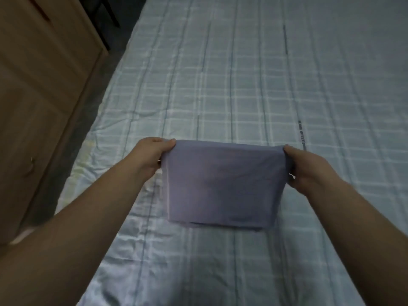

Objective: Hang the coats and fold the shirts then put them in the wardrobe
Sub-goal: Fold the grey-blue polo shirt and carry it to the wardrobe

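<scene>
A folded grey-blue shirt (223,184) hangs as a neat rectangle just above the bed, its lower edge near the sheet. My left hand (152,156) pinches its upper left corner. My right hand (305,167) pinches the upper right corner, so the top edge is stretched flat between the two hands. The wooden wardrobe (44,89) stands at the left with its doors closed.
A bed with a pale blue checked sheet (265,85) fills the middle and right of the view. A narrow strip of dark floor (92,85) runs between the bed and the wardrobe. A dark furniture leg (108,16) shows at the top left.
</scene>
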{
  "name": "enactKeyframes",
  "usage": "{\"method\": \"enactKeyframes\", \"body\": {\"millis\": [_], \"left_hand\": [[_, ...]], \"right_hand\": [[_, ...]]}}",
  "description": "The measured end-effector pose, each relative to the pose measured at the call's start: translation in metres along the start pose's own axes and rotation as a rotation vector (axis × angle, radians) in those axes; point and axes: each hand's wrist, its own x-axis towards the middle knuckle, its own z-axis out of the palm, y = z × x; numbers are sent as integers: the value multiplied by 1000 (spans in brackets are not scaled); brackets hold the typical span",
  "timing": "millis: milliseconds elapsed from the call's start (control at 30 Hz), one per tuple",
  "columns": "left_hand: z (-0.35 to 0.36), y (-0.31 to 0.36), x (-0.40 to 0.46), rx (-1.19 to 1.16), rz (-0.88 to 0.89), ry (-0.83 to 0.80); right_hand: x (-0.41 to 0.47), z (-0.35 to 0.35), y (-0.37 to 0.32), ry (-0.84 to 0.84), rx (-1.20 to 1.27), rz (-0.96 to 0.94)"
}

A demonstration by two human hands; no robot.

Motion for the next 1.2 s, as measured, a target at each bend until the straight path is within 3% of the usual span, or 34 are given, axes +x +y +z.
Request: {"method": "enactKeyframes", "body": {"millis": [133, 333, 500, 600, 700, 933, 1133, 1200], "left_hand": [[14, -14, 94, -48, -104, -4], [20, -34, 151, 243, -84, 63], [16, -62, 124, 473, 25, 144], [11, -94, 91, 477, 33, 155], [3, -118, 55, 485, -68, 153], [-3, -140, 11, 537, -194, 68], [-2, -123, -10, 450, -187, 172], [0, -117, -19, 540, -148, 215]], "right_hand": [[102, 39, -4, 5, -141, 123], [154, 47, 20, 114, -351, -41], [125, 33, 60, 251, -459, -198], [91, 19, 90, 233, -654, -180], [70, 3, 114, 192, -784, -118], [43, -13, 131, 72, -897, -100], [37, -26, 113, 58, -810, -91], [33, -31, 109, 40, -806, -103]]}}
